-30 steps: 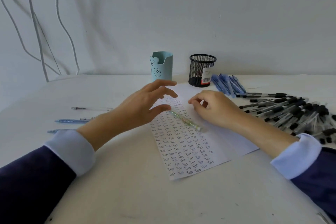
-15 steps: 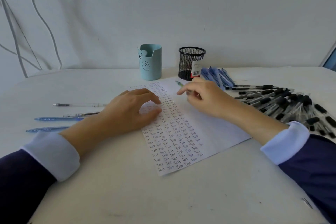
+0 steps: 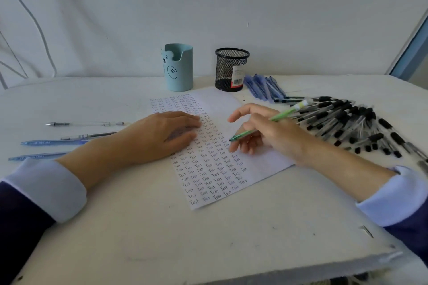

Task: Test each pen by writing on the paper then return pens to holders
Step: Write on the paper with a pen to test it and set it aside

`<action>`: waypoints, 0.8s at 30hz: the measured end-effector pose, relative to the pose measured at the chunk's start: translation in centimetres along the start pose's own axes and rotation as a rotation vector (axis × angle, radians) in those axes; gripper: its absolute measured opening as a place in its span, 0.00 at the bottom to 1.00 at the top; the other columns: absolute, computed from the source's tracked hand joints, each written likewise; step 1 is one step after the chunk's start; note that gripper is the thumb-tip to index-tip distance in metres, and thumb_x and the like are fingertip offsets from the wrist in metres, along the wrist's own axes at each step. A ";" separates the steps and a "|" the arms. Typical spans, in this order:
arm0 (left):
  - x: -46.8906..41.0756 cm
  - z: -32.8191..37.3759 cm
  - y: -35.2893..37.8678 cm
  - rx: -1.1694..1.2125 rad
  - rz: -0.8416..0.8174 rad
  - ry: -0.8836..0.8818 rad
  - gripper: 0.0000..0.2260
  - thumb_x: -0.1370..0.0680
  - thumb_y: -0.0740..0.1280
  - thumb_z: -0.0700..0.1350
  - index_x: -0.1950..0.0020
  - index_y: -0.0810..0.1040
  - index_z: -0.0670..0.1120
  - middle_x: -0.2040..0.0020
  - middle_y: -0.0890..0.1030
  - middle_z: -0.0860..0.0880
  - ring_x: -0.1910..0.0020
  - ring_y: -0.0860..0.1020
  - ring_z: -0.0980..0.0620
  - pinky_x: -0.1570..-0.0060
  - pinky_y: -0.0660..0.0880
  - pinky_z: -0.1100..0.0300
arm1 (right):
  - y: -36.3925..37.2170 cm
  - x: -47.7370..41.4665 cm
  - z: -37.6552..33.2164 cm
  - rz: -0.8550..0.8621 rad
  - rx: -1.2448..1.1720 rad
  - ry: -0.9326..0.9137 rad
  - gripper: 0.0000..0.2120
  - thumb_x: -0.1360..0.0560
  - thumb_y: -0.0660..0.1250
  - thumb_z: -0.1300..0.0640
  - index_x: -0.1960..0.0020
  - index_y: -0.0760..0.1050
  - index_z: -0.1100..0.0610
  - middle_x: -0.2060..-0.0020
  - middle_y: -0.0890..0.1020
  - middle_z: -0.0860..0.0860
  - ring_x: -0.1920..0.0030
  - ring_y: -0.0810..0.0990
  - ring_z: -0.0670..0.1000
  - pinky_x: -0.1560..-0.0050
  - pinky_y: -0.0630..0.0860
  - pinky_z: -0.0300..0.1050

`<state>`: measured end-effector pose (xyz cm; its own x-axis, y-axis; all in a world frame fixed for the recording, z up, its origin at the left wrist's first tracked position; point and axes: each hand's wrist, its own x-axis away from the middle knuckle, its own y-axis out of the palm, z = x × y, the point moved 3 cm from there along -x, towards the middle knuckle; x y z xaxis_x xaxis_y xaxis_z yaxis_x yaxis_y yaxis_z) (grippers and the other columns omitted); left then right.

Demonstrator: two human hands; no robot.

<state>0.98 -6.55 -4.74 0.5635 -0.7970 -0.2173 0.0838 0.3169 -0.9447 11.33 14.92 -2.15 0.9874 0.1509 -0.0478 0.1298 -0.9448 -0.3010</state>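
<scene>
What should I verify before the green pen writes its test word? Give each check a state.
1. Grip: the right hand holds the green pen: ok.
2. Pen tip points down toward the paper: ok.
3. Tip touching the sheet: cannot tell.
4. The left hand rests flat on the paper, steadying it: ok.
5. Blank space right of the written columns: ok.
6. The black mesh holder has room: ok.

Table [image 3: 162, 238] with paper [image 3: 215, 183], pens [image 3: 347, 122], two holders [image 3: 178, 69]

Holders [image 3: 178, 69] 2; paper [image 3: 261, 159] 1; green pen [image 3: 281, 116] 1.
</scene>
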 end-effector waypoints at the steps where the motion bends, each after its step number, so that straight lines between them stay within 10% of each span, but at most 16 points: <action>1: 0.0 0.0 0.0 0.001 0.001 0.002 0.27 0.23 0.51 0.66 0.29 0.71 0.56 0.30 0.70 0.62 0.32 0.68 0.64 0.30 0.63 0.62 | 0.2 0.5 0.0 -0.037 0.044 0.023 0.08 0.20 0.59 0.61 0.52 0.77 0.57 0.61 0.86 0.57 0.66 0.76 0.49 0.64 0.74 0.41; 6: 0.0 -0.1 0.1 0.006 0.011 0.006 0.27 0.23 0.51 0.66 0.30 0.71 0.57 0.30 0.71 0.62 0.32 0.69 0.63 0.30 0.63 0.62 | 1.0 1.9 0.2 0.039 0.149 -0.019 0.18 0.29 0.72 0.47 0.68 0.71 0.58 0.76 0.78 0.49 0.75 0.69 0.47 0.73 0.66 0.34; 11: 0.0 -0.1 0.1 0.015 0.017 0.002 0.27 0.23 0.51 0.66 0.30 0.72 0.57 0.30 0.71 0.62 0.32 0.69 0.63 0.29 0.64 0.59 | 1.4 1.6 0.9 0.104 0.199 -0.075 0.24 0.24 0.69 0.64 0.73 0.60 0.55 0.79 0.62 0.45 0.77 0.61 0.44 0.72 0.63 0.35; 24: -0.1 0.0 0.1 0.013 0.015 -0.004 0.28 0.24 0.51 0.67 0.29 0.71 0.56 0.31 0.70 0.63 0.33 0.68 0.65 0.30 0.62 0.64 | 1.7 1.7 0.8 0.039 0.184 -0.080 0.20 0.26 0.68 0.69 0.72 0.62 0.61 0.79 0.63 0.47 0.77 0.63 0.43 0.73 0.65 0.32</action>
<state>0.95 -6.44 -4.84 0.5677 -0.7902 -0.2308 0.0859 0.3356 -0.9381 13.16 13.85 -3.50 0.9801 0.1444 -0.1360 0.0654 -0.8824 -0.4659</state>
